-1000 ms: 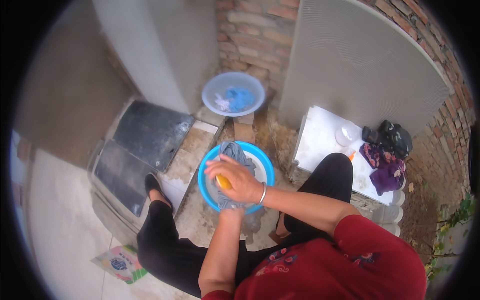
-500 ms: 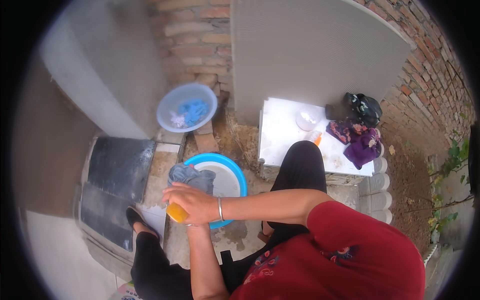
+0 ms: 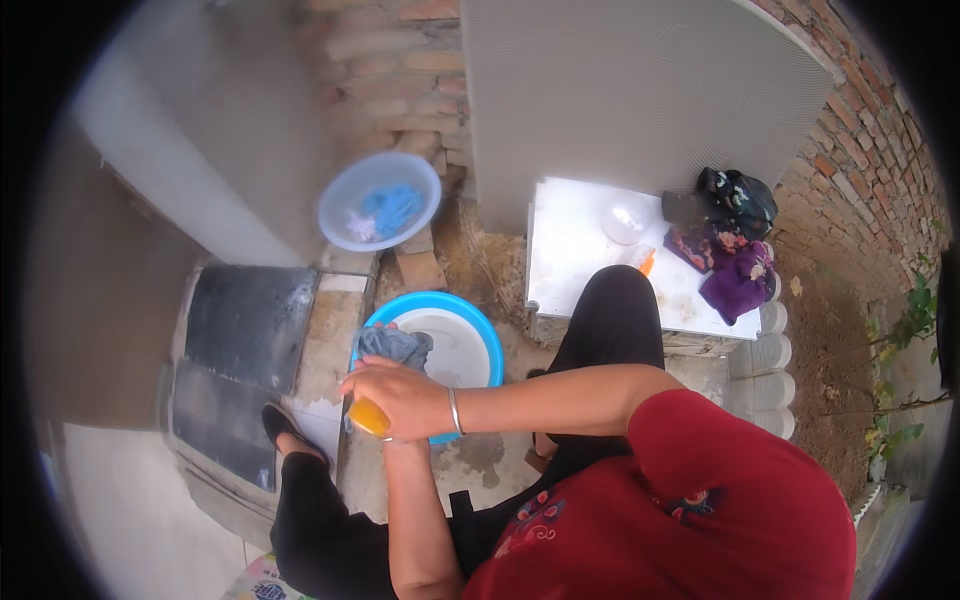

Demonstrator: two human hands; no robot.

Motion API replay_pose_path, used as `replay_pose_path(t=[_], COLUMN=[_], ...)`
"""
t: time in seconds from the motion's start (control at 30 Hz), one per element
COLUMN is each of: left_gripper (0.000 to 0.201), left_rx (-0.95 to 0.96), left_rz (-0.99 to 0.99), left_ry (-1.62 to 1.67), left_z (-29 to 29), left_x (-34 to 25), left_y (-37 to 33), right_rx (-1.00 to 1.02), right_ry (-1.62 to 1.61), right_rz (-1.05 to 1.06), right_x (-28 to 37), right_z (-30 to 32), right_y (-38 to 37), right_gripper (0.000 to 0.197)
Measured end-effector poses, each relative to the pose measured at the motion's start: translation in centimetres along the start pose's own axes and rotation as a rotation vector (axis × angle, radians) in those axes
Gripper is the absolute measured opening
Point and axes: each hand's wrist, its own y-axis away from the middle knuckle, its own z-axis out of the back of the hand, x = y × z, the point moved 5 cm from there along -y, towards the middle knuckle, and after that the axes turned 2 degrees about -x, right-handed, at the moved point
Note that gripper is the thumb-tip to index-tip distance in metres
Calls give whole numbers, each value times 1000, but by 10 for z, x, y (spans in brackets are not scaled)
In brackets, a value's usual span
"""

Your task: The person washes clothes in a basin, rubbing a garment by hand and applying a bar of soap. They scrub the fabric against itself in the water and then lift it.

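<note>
My right hand [image 3: 408, 395] is closed around a yellow bar of soap [image 3: 369, 416], with the bar's end showing at the palm's near side. Beneath it, my left hand [image 3: 387, 327] is mostly hidden; only its fingertips show past a wet grey cloth [image 3: 398, 347] that it grips. Both hands are pressed together over the left side of a blue-rimmed basin [image 3: 484, 327]. Whitish water [image 3: 460, 350] fills the basin's inside.
A translucent bluish basin [image 3: 330, 222] with blue and pale cloths stands farther back. To the right, a white board [image 3: 560, 240] bears a clear bowl [image 3: 625, 224], an orange-and-white item [image 3: 646, 262], purple cloth [image 3: 738, 285] and a black bag [image 3: 738, 205]. Dark mats [image 3: 245, 325] lie left.
The whole view has shifted slightly. My hands have moved a little to the right relative to the blue-rimmed basin, keeping the same hold on the soap and the grey cloth.
</note>
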Motion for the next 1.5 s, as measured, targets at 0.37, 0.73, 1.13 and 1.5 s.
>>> replay_pose_path(t=[0.37, 0.73, 1.13, 1.5], left_gripper=[39, 42, 67, 76], left_rx=[66, 208, 459, 434], left_rz=[-70, -98, -59, -96], left_ry=[-90, 29, 93, 107], left_z=[12, -12, -47, -36], left_x=[-6, -11, -34, -50], left_y=[-6, -2, 1, -2], right_rx=[58, -113, -71, 15], right_ry=[25, 232, -712, -1020], right_rz=[56, 69, -804, -868], right_x=[12, 10, -100, -62], right_z=[-11, -4, 58, 82], right_y=[3, 0, -11, 7], right_gripper=[31, 32, 36, 20])
